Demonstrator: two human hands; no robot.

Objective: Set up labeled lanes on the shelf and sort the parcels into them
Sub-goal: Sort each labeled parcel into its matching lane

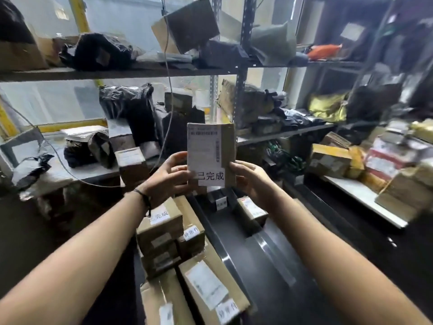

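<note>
Shipping label (203, 147) print unreadable; right-side parcels (389, 160) blurred, perhaps boxes.

One view only: a wide-angle camera worn on the head, facing forward and somewhat downward. The left hand (167, 175) and right hand (251, 181), gripping a small parcel (212, 151), sit mid-frame, near the lens; shelving (117, 72) stands farther off behind.

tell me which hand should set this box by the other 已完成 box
Left hand, probably: it and the right hand both grip the held box, but the other 已完成 box sits below the left wrist.
</note>
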